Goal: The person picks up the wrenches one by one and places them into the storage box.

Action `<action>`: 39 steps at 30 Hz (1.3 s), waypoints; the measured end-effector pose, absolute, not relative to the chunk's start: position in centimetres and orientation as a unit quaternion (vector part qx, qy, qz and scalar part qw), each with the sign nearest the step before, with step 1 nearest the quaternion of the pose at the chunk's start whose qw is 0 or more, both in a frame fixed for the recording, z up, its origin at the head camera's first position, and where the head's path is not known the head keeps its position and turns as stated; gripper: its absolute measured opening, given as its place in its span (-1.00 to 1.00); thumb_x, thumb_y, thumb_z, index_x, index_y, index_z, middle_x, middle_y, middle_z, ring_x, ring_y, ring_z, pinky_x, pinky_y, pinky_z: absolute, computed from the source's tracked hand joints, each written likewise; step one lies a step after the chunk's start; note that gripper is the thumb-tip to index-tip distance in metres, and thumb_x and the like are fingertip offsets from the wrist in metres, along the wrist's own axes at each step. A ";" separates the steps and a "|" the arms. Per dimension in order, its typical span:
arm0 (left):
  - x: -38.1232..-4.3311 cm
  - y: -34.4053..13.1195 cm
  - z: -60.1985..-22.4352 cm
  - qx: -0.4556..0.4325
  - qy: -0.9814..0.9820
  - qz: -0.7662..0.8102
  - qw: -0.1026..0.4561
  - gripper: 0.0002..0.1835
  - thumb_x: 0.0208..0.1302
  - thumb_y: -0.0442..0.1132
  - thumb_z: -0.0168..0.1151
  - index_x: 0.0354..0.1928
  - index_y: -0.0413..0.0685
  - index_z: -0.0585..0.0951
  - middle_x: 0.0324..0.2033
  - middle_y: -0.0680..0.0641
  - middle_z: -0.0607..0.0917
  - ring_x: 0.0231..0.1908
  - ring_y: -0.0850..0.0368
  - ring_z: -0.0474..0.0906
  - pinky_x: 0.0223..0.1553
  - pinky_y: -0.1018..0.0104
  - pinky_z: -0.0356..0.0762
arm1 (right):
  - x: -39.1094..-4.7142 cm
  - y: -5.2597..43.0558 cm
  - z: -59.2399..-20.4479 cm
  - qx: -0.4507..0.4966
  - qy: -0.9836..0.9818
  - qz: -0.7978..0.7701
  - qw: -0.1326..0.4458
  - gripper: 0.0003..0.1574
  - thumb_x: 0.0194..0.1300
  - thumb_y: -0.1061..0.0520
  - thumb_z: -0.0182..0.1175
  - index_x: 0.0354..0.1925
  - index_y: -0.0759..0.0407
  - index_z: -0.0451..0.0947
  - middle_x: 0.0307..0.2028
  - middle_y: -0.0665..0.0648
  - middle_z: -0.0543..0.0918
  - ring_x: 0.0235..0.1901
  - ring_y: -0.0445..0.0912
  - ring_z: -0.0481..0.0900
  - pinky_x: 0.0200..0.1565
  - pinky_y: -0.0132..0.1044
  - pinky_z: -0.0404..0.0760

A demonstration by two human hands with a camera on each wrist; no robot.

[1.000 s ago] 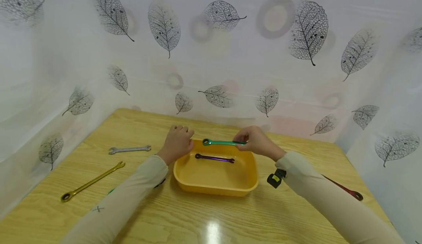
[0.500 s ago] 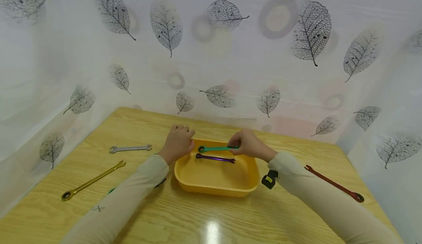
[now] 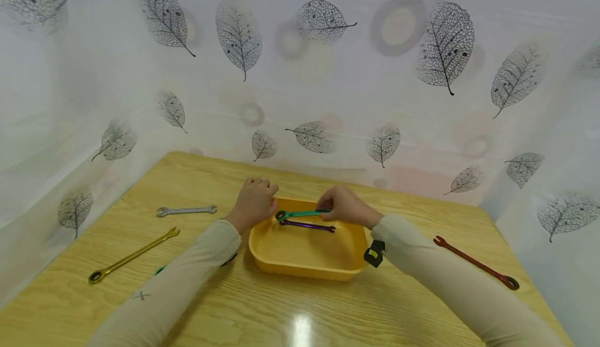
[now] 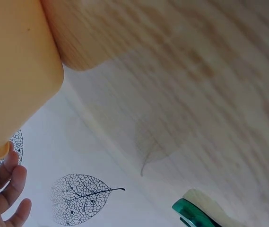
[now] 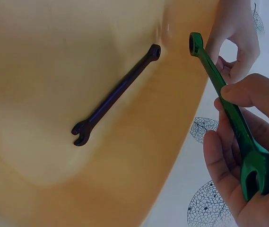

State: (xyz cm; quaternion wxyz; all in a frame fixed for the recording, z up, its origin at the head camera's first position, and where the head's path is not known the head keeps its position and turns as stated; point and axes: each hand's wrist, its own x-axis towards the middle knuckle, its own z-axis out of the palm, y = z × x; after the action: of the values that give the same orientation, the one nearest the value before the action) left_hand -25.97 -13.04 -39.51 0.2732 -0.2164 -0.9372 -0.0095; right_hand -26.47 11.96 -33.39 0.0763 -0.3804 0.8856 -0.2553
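A yellow plastic basin [image 3: 304,272] stands on the wooden table. At its far left corner my left hand [image 3: 253,203] grips the rim, with fingers [image 4: 12,182] outside in the left wrist view. My right hand [image 3: 349,207] pinches a green combination wrench [image 3: 300,213] between thumb and fingers, over the basin's far side. Its ring end points left and its open end lies toward the palm in the right wrist view. Below it, a purple wrench [image 5: 117,97] lies on the basin floor.
Left of the basin lie a silver wrench [image 3: 187,211] and a gold wrench [image 3: 136,255]. A green end [image 3: 161,269] peeks out beside the left sleeve, the remainder hidden. A red wrench [image 3: 475,262] lies at the right. A leaf-patterned curtain [image 3: 304,86] borders the table.
My right hand has moved left and slightly down with the green wrench, from above the far rim to over the basin's inside near the purple wrench. The left hand stays on the rim.
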 end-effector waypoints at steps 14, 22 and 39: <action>-26.0 -13.1 -39.6 -0.218 -0.934 -0.015 0.283 -0.85 0.08 -0.18 0.24 -0.33 -0.06 0.59 -0.41 -0.09 0.65 -0.33 -0.03 0.57 -0.12 0.04 0.48 | -26.5 10.4 -33.9 -0.404 0.884 -0.221 0.086 -0.87 0.11 0.24 0.29 -0.33 0.25 0.70 -0.39 0.13 0.73 -0.50 -0.25 0.56 -0.38 -0.44 0.56; -25.8 -13.0 -39.3 -0.217 -0.937 -0.020 0.274 -0.85 0.08 -0.17 0.24 -0.32 -0.06 0.58 -0.40 -0.08 0.65 -0.32 -0.02 0.56 -0.11 0.05 0.46 | -26.9 9.3 -34.6 -0.405 0.881 -0.226 0.096 -0.88 0.08 0.23 0.31 -0.35 0.24 0.71 -0.40 0.12 0.74 -0.51 -0.27 0.59 -0.37 -0.46 0.57; -26.3 -13.3 -39.8 -0.224 -0.930 -0.022 0.290 -0.88 0.06 -0.18 0.22 -0.38 -0.04 0.56 -0.44 -0.08 0.64 -0.35 -0.02 0.56 -0.14 0.06 0.47 | -26.9 8.1 -34.8 -0.407 0.883 -0.212 0.098 -0.89 0.06 0.25 0.32 -0.37 0.26 0.71 -0.43 0.13 0.74 -0.54 -0.26 0.58 -0.41 -0.48 0.55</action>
State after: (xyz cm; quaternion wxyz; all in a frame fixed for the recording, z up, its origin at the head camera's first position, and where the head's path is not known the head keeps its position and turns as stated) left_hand -26.26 -13.25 -39.82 0.2905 -0.2237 -0.9301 -0.0220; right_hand -26.94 8.08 -34.84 0.0982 -0.4068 0.8831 -0.2120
